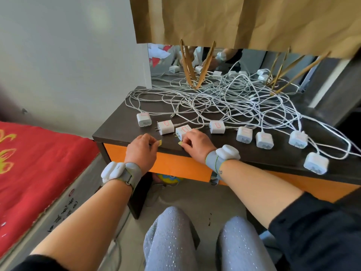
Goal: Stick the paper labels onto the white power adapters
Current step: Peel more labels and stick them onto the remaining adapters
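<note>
Left hand (141, 147) grip pinches a small yellowish label (159, 142) at the surface (117, 132) edge, right hand (195, 142) pinches another bit (180, 143) by an adapter (182, 131). Approx all 9 white adapters already show red-outlined labels, so prob nearly done

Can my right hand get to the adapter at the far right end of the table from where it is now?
Probably yes. The right hand pinches a small yellow label, but open tabletop lies between it and the far-right adapter, with only loose cable beside it.
</note>
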Demonstrator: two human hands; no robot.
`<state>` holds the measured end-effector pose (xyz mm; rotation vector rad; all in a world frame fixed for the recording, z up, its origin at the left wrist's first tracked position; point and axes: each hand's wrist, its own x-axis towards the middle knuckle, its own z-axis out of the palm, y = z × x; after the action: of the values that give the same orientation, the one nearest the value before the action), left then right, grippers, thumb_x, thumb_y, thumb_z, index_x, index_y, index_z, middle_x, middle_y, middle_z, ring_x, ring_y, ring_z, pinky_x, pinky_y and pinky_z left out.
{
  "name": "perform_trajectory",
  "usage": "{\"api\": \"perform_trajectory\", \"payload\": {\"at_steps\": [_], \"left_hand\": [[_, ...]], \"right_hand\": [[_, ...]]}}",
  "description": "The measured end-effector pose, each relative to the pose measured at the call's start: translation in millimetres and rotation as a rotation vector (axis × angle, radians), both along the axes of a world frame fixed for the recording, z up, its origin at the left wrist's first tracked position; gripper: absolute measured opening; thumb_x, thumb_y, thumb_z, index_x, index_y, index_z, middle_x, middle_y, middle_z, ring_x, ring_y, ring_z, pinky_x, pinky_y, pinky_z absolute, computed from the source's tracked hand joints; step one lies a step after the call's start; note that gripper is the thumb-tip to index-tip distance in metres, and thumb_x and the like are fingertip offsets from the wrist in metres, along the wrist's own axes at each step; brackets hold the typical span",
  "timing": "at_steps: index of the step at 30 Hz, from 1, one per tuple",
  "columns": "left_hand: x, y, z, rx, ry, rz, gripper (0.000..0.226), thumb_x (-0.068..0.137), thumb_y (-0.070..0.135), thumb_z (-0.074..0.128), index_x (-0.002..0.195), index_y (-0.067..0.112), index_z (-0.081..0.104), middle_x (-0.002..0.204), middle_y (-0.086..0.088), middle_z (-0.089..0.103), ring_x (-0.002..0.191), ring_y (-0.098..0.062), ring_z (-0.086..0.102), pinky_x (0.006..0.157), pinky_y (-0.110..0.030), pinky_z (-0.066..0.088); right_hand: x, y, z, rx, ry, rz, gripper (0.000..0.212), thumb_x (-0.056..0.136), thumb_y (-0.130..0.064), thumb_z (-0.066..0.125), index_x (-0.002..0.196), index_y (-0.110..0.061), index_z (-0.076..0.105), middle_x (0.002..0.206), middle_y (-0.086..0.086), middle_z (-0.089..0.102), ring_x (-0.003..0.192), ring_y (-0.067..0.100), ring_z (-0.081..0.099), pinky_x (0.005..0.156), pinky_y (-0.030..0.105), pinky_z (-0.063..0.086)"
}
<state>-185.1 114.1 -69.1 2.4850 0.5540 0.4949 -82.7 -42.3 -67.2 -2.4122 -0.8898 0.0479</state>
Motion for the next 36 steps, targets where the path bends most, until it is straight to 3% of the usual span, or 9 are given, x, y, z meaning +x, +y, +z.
{"api": "perform_trajectory", "payload": {"at_steps": [4, 8, 12, 17, 21, 25, 28, 31, 36], "left_hand": [[3.7, -3.8, -0.7, -0.007, 0.002, -0.017, 0.021, 0.091, 0.033, 0.052, 0.095, 0.014, 0.061, 0.099, -0.005, 0.061, 0.092, -0.025, 0.059, 0.084, -0.04, 0.049], [15.7, -16.1, -0.8, -0.012, -0.062, -0.085, 0.02, 0.09, 0.031, 0.056, 0.092, 0.012, 0.063, 0.095, -0.007, 0.061, 0.088, -0.026, 0.058, 0.078, -0.033, 0.045], [37.3, -63.6, 5.3, -0.066, -0.085, -0.244, 0.016, 0.088, 0.031, 0.059, 0.089, 0.016, 0.064, 0.093, -0.006, 0.064, 0.086, -0.025, 0.058, 0.075, -0.031, 0.045], [54.5, -150.8, 9.4, -0.155, -0.067, -0.506, 0.013, 0.084, 0.034, 0.063, 0.077, 0.023, 0.061, 0.071, 0.006, 0.061, 0.071, -0.016, 0.057, 0.067, -0.026, 0.045], [51.5, -253.8, -3.4, -0.169, 0.048, -0.772, 0.014, 0.083, 0.032, 0.066, 0.072, 0.024, 0.06, 0.066, 0.007, 0.06, 0.067, -0.014, 0.056, 0.063, -0.02, 0.038], [38.1, -348.7, -32.4, -0.185, 0.195, -0.955, 0.015, 0.083, 0.03, 0.066, 0.078, 0.015, 0.066, 0.079, -0.006, 0.07, 0.076, -0.022, 0.062, 0.066, -0.028, 0.047], [26.3, -413.1, -58.8, -0.19, 0.345, -1.014, 0.019, 0.084, 0.028, 0.065, 0.08, 0.01, 0.067, 0.085, -0.01, 0.072, 0.083, -0.026, 0.064, 0.075, -0.036, 0.052], [17.5, -448.6, -84.0, -0.199, 0.455, -0.986, 0.016, 0.083, 0.025, 0.064, 0.079, 0.009, 0.067, 0.09, -0.009, 0.072, 0.09, -0.027, 0.063, 0.079, -0.034, 0.051], [11.6, -491.5, -120.7, -0.187, 0.607, -0.995, 0.011, 0.08, 0.018, 0.067, 0.073, 0.009, 0.067, 0.091, -0.013, 0.073, 0.092, -0.027, 0.065, 0.085, -0.037, 0.051]], "right_hand": [[7.4, 0.2, 1.2, -0.112, 0.039, -0.055, 0.009, 0.089, -0.013, 0.053, 0.088, -0.007, 0.06, 0.11, 0.013, 0.053, 0.105, 0.028, 0.05, 0.089, 0.036, 0.041], [12.5, -22.7, 6.1, -0.063, 0.082, -0.165, 0.005, 0.089, -0.011, 0.052, 0.087, -0.01, 0.057, 0.107, 0.01, 0.052, 0.102, 0.028, 0.052, 0.083, 0.031, 0.038], [15.5, -88.2, 13.1, 0.01, 0.065, -0.346, 0.011, 0.09, -0.011, 0.051, 0.086, -0.007, 0.06, 0.105, 0.013, 0.056, 0.102, 0.028, 0.051, 0.077, 0.023, 0.032], [-0.9, -188.6, 18.9, 0.054, 0.039, -0.614, 0.011, 0.089, -0.011, 0.051, 0.079, -0.013, 0.056, 0.11, 0.015, 0.057, 0.104, 0.029, 0.052, 0.079, 0.023, 0.032], [-43.3, -298.4, 2.0, 0.011, 0.072, -0.892, 0.013, 0.088, -0.008, 0.049, 0.088, -0.006, 0.062, 0.111, 0.017, 0.058, 0.105, 0.033, 0.054, 0.086, 0.032, 0.041], [-89.0, -384.0, -30.3, -0.163, 0.194, -1.072, 0.019, 0.087, -0.008, 0.05, 0.1, -0.004, 0.063, 0.116, 0.018, 0.057, 0.112, 0.033, 0.051, 0.092, 0.036, 0.044], [-116.8, -435.7, -57.4, -0.238, 0.299, -1.2, 0.022, 0.086, -0.007, 0.051, 0.105, 0.002, 0.059, 0.117, 0.021, 0.057, 0.111, 0.034, 0.055, 0.089, 0.037, 0.047], [-137.2, -464.6, -81.2, -0.265, 0.332, -1.226, 0.023, 0.09, -0.009, 0.046, 0.106, 0.0, 0.061, 0.113, 0.02, 0.061, 0.106, 0.034, 0.058, 0.085, 0.037, 0.047], [-149.8, -501.3, -122.7, -0.167, 0.436, -1.25, 0.025, 0.093, -0.014, 0.043, 0.107, 0.001, 0.058, 0.115, 0.02, 0.061, 0.107, 0.034, 0.056, 0.088, 0.036, 0.043]]}}
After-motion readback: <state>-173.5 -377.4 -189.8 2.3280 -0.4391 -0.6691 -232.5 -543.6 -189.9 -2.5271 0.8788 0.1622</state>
